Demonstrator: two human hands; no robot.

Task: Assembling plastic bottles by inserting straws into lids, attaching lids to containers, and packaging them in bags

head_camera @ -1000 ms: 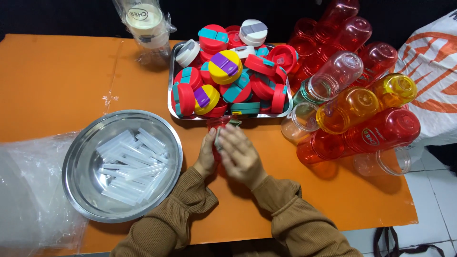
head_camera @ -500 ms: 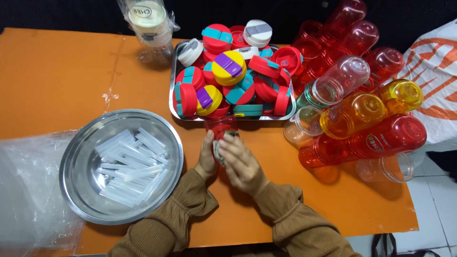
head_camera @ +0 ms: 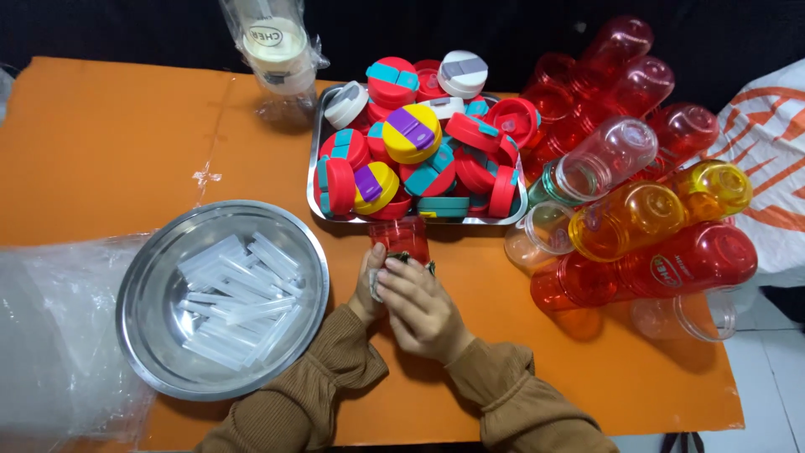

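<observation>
My left hand [head_camera: 366, 289] and my right hand [head_camera: 422, 308] meet just in front of the metal tray [head_camera: 316, 159], both closed around a red translucent bottle [head_camera: 402, 238] that lies on the orange table [head_camera: 109, 159] with its base toward the tray. My right hand covers the bottle's near end, where a dark teal part shows between the fingers. The tray is heaped with several red, teal, yellow and white bottle lids [head_camera: 411, 132]. Both arms wear brown sleeves.
A steel bowl [head_camera: 151, 352] with several clear plastic straws [head_camera: 235, 289] sits at the left. A pile of red, orange and clear bottles [head_camera: 646, 210] lies at the right. Clear plastic sheeting [head_camera: 50, 335] covers the left edge. A wrapped stack of cups [head_camera: 277, 42] stands at the back.
The red bottle has come out further from under my hands toward the tray. Both hands have shifted slightly on its near end.
</observation>
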